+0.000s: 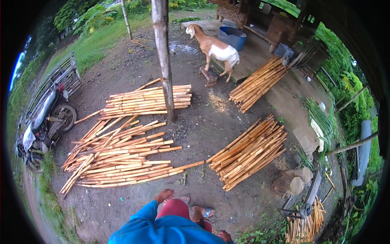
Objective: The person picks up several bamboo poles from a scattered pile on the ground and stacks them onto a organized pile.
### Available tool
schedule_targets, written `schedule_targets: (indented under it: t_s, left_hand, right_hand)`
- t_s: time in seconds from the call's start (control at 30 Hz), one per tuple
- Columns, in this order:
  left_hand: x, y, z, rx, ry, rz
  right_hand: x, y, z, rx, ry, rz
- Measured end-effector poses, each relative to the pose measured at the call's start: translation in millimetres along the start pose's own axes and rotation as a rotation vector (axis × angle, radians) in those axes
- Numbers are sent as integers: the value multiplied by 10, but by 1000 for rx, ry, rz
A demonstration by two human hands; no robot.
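Beside my left knee, my left hand [164, 195] hangs with its fingers loosely stretched and nothing in it. Low at my right side, my right hand [224, 236] shows only in part; its fingers are too small and dim to read. Neither hand touches any poles. Ahead to the left lies a loose, fanned-out heap of cut bamboo poles [122, 160], nearest to my left hand. Ahead to the right is a more even pile of bamboo poles [248, 152]. Farther off are a stacked bundle [142, 100] behind the post and another bundle [260, 83] at the right.
An upright wooden post [163, 57] stands among the piles. Beyond it, a brown and white goat [215, 48] stands near a blue tub [232, 38]. A motorcycle [44, 118] is parked left. Wood stumps [291, 182] and short bamboo pieces [304, 223] lie right.
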State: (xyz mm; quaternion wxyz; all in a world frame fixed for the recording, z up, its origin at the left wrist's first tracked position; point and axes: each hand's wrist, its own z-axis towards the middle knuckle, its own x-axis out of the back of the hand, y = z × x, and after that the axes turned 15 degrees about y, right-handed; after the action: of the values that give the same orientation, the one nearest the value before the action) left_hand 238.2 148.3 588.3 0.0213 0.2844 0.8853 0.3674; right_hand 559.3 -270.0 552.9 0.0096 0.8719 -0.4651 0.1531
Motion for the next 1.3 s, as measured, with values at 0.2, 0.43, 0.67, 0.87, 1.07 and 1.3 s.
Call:
schedule_targets:
  t_s: [0.2, 0.43, 0.67, 0.87, 1.07, 1.3]
  left_hand:
    - [766, -614, -274, 244, 230, -130]
    - [914, -1121, -630, 358, 350, -252]
    - [420, -844, -872, 171, 327, -310]
    - [-79, -997, -1180, 153, 324, -283]
    - [-298, -1149, -1571, 81, 269, 59]
    - [-688, -1233, -2193, 126, 497, -180]
  right_hand:
    - [-455, -757, -325, 178, -4, -98]
    - [-664, -1114, -530, 366, -49, -105]
    - [-114, -453, 544, 48, -182, -249]
    - [362, -391, 543, 106, -152, -281]
    - [901, -488, 287, 274, -246, -284]
    - [1289, -791, 505, 294, -212, -372]
